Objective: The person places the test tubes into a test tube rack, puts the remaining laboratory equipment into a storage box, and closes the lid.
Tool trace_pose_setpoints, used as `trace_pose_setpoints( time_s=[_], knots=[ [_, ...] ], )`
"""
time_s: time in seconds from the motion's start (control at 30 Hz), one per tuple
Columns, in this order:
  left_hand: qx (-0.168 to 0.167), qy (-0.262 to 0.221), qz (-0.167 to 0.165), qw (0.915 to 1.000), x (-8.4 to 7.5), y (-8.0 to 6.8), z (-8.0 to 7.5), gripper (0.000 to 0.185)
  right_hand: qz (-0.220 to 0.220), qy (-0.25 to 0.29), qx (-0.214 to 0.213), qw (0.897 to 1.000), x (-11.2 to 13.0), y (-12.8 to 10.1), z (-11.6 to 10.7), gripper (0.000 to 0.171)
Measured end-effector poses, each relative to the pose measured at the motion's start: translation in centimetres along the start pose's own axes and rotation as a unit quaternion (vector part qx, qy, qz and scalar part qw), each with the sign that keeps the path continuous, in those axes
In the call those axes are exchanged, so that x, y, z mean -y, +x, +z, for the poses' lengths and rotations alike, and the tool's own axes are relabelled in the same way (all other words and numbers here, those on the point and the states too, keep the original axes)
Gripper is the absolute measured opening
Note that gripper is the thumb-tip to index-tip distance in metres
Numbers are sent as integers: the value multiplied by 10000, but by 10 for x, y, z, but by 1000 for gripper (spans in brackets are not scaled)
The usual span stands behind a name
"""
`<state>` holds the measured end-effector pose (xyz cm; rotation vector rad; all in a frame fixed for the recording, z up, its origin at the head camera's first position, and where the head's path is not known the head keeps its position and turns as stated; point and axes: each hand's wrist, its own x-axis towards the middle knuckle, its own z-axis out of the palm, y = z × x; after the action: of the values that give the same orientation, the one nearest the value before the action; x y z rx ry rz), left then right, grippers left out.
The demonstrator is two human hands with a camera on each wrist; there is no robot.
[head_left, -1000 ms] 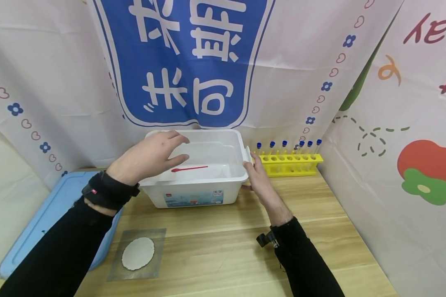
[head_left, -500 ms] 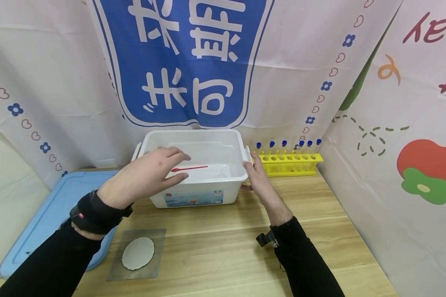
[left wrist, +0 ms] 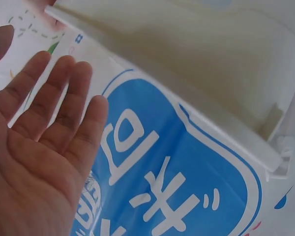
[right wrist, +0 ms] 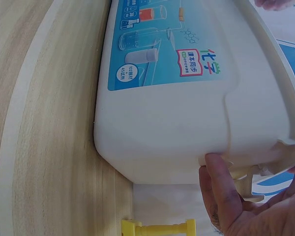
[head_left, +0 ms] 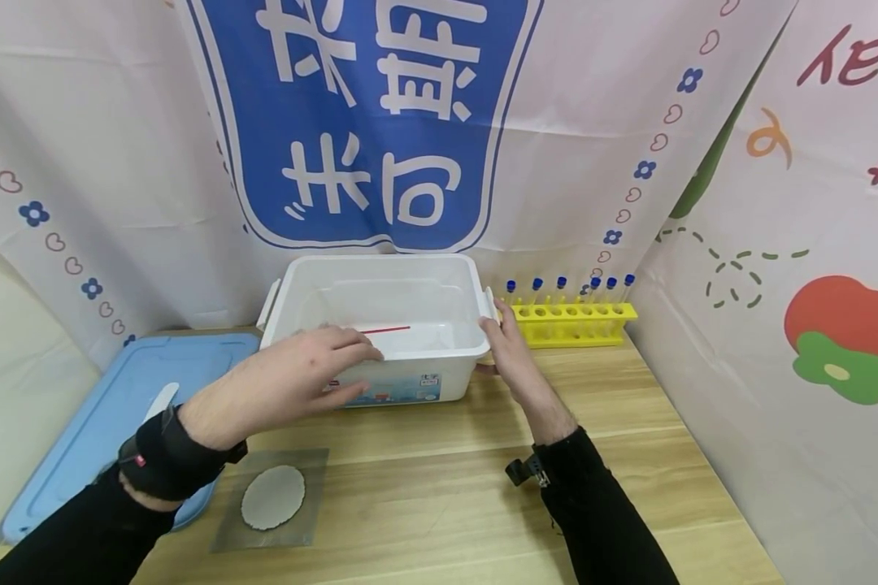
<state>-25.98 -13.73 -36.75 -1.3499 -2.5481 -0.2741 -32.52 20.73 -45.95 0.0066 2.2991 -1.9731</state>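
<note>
A white plastic storage box (head_left: 391,284) stands on the table against the back cloth, uncovered. On its floor lies a thin red stick (head_left: 395,329), its left end hidden behind my left hand. That left hand (head_left: 293,378) hovers at the box's front left, fingers extended and holding nothing; in the left wrist view its palm faces the camera. At the box's right end my right hand (head_left: 514,353) grips the rim by the side latch. The right wrist view has its fingers (right wrist: 219,182) hooked under the rim.
A blue lid (head_left: 183,357) lies at the left with a white flat-ended utensil (head_left: 162,400) on it. Near the front is a round white sheet (head_left: 273,497) on a clear square. Behind the right hand stands a yellow rack (head_left: 571,323) with several blue-capped tubes.
My left hand has drawn back from over the box, down and left toward me. The utensil on the lid has come into view. My right hand has stayed on the rim.
</note>
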Motion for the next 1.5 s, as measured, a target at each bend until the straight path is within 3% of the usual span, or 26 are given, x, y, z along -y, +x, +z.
trace_pose_setpoints(
  time_s=[0.37, 0.63, 0.93, 1.5],
  knots=[
    [371, 107, 995, 9943, -4, -12, 22, 30, -75, 5, 14, 10000, 1, -1, 1, 75],
    [952, 164, 1084, 9894, -7, -23, 39, 33, -78, 13, -11, 10000, 1, -2, 1, 75],
    [1743, 105, 608, 9828, -2, -37, 56, 42, -35, 19, -10, 10000, 1, -1, 1, 74],
    [2556, 295, -728, 9636, 14, -61, 79, 65, -4, 60, 6, 10000, 0, 0, 0, 73]
  ],
)
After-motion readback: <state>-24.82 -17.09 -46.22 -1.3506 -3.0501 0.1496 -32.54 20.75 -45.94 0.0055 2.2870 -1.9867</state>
